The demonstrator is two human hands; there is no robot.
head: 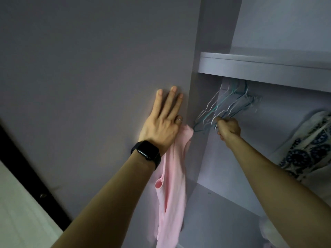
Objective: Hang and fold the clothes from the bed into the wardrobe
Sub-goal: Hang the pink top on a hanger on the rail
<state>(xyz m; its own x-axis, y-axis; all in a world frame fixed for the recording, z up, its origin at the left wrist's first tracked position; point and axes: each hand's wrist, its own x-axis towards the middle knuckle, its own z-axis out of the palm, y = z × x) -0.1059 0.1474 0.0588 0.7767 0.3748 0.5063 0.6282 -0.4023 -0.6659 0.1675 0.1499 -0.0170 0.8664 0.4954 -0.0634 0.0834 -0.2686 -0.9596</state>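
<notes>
Beneath my left hand [161,127], pressed against the wardrobe panel [89,59], hangs the pinched pink garment [172,176]; my right hand [229,128] clutches the hangers [223,106]; hanger-fetching step, I reckon; next, work one free.

In view: black smartwatch [146,154], ring [178,119] (thin, silvery), black strip [26,172]

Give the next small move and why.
Probably draw one of the hangers free: the right hand grips the bunch under the shelf, and the left hand holds the pink top, not yet hung, against the wardrobe panel.
</notes>
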